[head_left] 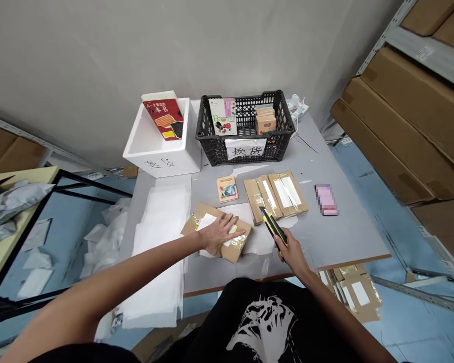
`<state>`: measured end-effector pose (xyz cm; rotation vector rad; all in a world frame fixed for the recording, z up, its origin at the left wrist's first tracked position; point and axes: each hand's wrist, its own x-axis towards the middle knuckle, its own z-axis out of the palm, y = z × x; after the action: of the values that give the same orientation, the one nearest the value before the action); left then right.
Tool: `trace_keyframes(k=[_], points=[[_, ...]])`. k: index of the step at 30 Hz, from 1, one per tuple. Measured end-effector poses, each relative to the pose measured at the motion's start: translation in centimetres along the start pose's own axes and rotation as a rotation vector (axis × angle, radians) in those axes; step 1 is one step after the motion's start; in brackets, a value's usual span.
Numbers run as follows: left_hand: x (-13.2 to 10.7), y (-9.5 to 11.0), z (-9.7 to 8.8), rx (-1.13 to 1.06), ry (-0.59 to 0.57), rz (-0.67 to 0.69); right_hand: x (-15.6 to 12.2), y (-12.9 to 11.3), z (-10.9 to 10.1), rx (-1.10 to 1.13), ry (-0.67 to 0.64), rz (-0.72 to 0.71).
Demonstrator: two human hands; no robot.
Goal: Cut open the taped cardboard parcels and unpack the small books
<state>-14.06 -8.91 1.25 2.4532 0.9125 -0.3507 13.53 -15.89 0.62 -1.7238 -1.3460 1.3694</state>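
2 hands were over the counter [348,237]: your left hand [221,233] lay open and flat on a taped cardboard mailer [236,250], and your right hand [289,247], just to its right, gripped a yellow utility knife [272,227], its tip touching a row of taped mailers [283,194].

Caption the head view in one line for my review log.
Left hand presses a taped cardboard mailer on a grey table; right hand holds a yellow utility knife.
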Motion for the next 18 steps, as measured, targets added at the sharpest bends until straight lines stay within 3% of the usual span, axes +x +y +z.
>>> trace_keyframes(k=[4,9,13,18], points=[[-2.5,-0.3,0.8,0.039,0.245,-0.223,-0.4,-2.8,-1.1,-0.100,-0.090,-0.088],[-4.8,-0.6,4.3,-0.047,0.611,-0.459,0.0,-6.6,-0.9,-0.421,-0.165,-0.317],[-4.9,-1.2,6.6,-0.060,0.882,-0.477,1.2,-8.8,1.7,-0.606,-0.215,-0.485],[-4.6,-1.5,7.2,-0.064,0.954,-0.451,2.9,-10.7,4.4,-0.704,-0.239,-0.531]])
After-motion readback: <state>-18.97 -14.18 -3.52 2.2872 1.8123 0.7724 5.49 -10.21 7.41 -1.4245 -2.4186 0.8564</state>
